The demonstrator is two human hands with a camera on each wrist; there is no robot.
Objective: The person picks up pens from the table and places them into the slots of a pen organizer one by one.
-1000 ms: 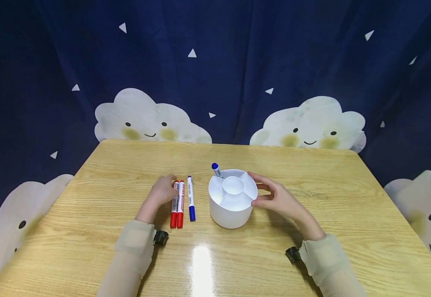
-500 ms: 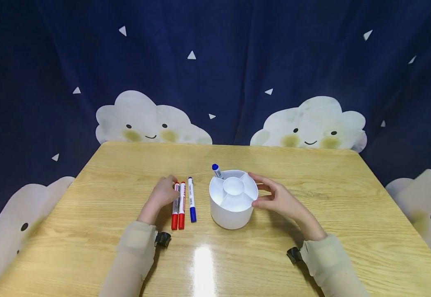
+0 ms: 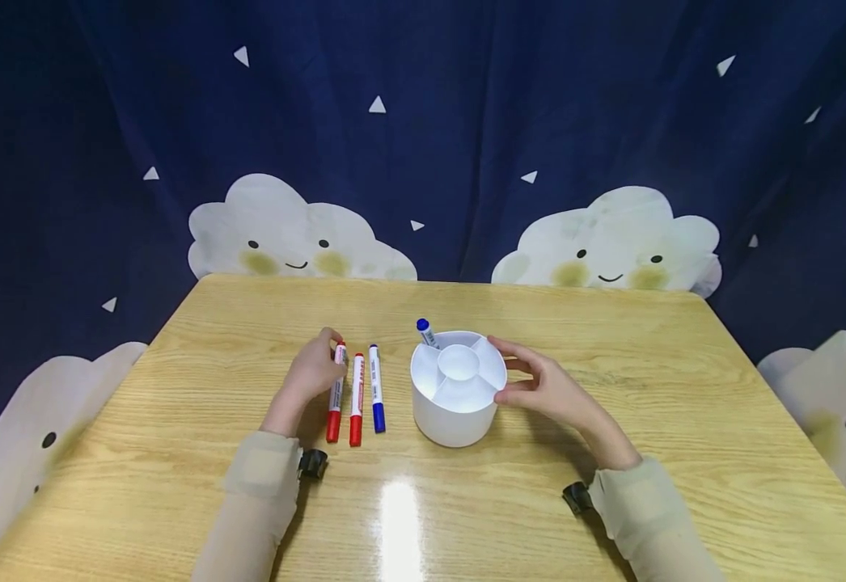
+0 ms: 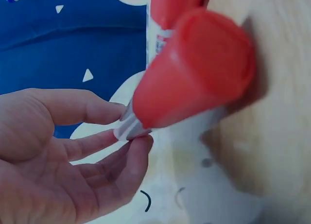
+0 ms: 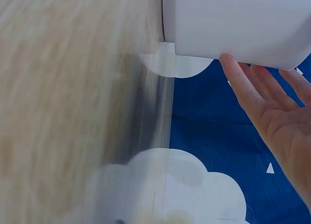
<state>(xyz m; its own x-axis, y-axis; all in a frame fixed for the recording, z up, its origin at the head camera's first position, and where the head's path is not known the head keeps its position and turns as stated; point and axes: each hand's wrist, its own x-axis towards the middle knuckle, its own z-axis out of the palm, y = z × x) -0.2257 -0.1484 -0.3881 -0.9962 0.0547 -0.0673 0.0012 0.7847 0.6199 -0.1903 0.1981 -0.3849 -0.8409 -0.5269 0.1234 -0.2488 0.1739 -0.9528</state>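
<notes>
In the head view my left hand [image 3: 314, 368] pinches a red-capped marker [image 3: 335, 404] near its far end. The left wrist view shows the thumb and fingertips of that hand [image 4: 82, 151] on its white barrel, the red cap [image 4: 199, 68] towards the camera. A second red marker [image 3: 357, 404] and a blue marker [image 3: 376, 392] lie just right of it. My right hand [image 3: 547, 388] rests its thumb and fingertips, spread, against the right side of a round white pen organizer [image 3: 454, 424]. In the right wrist view its fingers [image 5: 240, 85] look fairly straight beside the white wall [image 5: 233, 25].
Another blue-capped marker [image 3: 425, 331] stands tilted in the organizer's back left compartment. All of this is on a light wooden table [image 3: 612, 347]. Behind the table hangs a dark blue curtain [image 3: 459, 145] with clouds and triangles.
My left hand has shifted slightly left with one red marker, opening a gap between it and the other red marker. My right hand and the organizer have stayed in place.
</notes>
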